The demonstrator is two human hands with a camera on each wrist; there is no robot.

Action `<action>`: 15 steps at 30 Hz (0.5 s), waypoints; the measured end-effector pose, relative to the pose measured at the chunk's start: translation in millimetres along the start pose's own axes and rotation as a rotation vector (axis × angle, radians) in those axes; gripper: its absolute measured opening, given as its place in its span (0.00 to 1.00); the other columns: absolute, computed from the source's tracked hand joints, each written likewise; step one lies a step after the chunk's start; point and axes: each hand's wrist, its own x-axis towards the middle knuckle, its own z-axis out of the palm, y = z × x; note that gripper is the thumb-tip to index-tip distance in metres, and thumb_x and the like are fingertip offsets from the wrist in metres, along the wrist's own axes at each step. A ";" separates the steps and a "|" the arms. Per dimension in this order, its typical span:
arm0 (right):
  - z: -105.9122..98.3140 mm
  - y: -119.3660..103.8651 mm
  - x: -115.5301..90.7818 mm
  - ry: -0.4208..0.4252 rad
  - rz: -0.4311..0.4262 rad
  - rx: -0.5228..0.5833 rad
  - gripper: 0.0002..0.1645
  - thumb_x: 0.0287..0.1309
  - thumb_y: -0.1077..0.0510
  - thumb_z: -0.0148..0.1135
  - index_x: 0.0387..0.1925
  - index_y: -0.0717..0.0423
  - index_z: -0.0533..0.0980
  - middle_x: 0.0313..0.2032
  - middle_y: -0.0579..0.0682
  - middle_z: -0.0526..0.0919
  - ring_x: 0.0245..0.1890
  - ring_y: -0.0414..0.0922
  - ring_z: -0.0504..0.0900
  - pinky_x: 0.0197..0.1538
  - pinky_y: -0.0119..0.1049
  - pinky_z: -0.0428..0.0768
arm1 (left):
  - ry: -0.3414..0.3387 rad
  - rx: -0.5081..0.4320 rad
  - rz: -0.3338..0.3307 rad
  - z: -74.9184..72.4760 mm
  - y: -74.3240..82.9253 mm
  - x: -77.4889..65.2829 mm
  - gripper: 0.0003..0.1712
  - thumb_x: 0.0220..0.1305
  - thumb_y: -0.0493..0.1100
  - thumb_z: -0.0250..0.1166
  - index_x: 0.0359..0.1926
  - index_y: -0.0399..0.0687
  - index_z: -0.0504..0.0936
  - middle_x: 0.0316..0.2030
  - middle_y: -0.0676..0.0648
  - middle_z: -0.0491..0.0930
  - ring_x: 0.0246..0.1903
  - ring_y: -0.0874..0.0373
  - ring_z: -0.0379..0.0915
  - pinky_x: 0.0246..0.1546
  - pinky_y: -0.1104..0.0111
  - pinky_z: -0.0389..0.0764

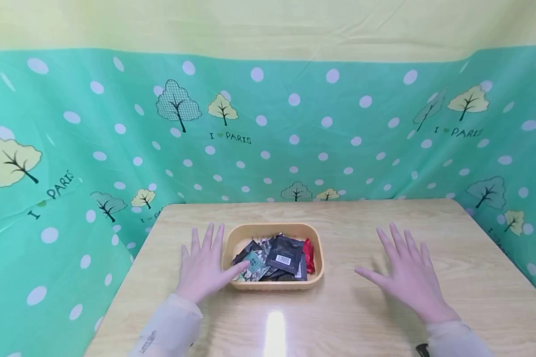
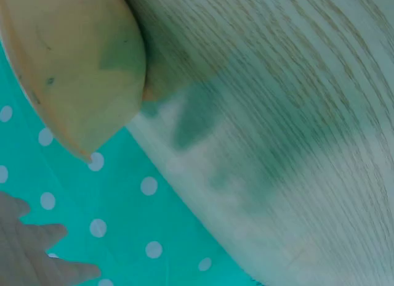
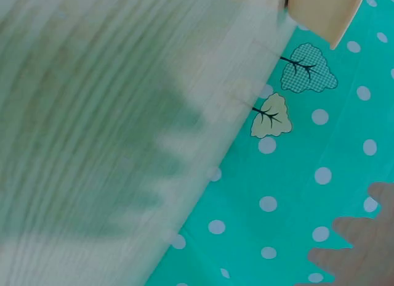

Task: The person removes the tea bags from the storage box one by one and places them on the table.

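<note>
A tan plastic basket [image 1: 272, 286] stands on the wooden table, holding several flat packets. Among them are a black packet with a barcode label [image 1: 285, 254], a teal and grey patterned packet [image 1: 255, 265] and a red wrapped piece [image 1: 309, 256] at the right end. My left hand [image 1: 205, 270] is spread just left of the basket, its thumb overlapping the basket's left edge in the head view. Well to the right, my right hand [image 1: 408, 275] is spread above the table, holding nothing. Both wrist views show the basket's side and fingertips at a lower corner.
The light wood table [image 1: 362, 317] has its far edge against a green dotted cloth [image 1: 295, 124] printed with trees. This cloth also hangs along the left and right sides. A bright light reflection lies on the table in front of the basket.
</note>
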 end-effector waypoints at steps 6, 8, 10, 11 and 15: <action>-3.7 -5.9 7.2 -0.012 -0.017 0.022 0.66 0.50 0.21 0.58 0.79 0.50 0.47 0.77 0.65 0.46 0.74 0.72 0.43 0.72 0.72 0.34 | -0.013 -0.118 -0.033 0.8 -5.3 9.9 0.64 0.56 0.82 0.51 0.79 0.47 0.42 0.78 0.38 0.46 0.74 0.31 0.46 0.67 0.32 0.58; -5.5 -8.8 9.5 -0.026 -0.018 0.032 0.66 0.50 0.21 0.58 0.79 0.49 0.46 0.77 0.64 0.46 0.74 0.72 0.43 0.73 0.71 0.33 | -0.018 -0.170 -0.049 1.1 -8.7 12.4 0.63 0.57 0.81 0.51 0.79 0.45 0.44 0.77 0.37 0.50 0.72 0.31 0.52 0.64 0.34 0.64; -7.2 -12.0 12.3 -0.040 -0.023 0.034 0.66 0.50 0.20 0.57 0.79 0.49 0.47 0.77 0.65 0.46 0.74 0.72 0.44 0.73 0.72 0.35 | -0.027 -0.217 -0.076 1.6 -11.6 14.4 0.62 0.59 0.78 0.54 0.79 0.45 0.44 0.75 0.36 0.54 0.71 0.32 0.55 0.63 0.34 0.67; -8.2 -13.7 13.8 -0.048 -0.024 0.034 0.66 0.50 0.20 0.57 0.79 0.49 0.47 0.77 0.65 0.47 0.74 0.72 0.44 0.73 0.72 0.36 | -0.033 -0.241 -0.092 1.8 -12.8 15.4 0.61 0.60 0.77 0.55 0.79 0.45 0.44 0.75 0.35 0.56 0.70 0.32 0.57 0.63 0.34 0.67; -10.3 -19.6 20.6 -0.065 -0.039 0.019 0.66 0.49 0.18 0.56 0.78 0.50 0.48 0.77 0.65 0.47 0.74 0.72 0.45 0.73 0.72 0.40 | -0.063 -0.357 -0.148 2.9 -14.7 19.3 0.59 0.61 0.73 0.57 0.79 0.47 0.44 0.72 0.36 0.61 0.66 0.35 0.66 0.62 0.38 0.71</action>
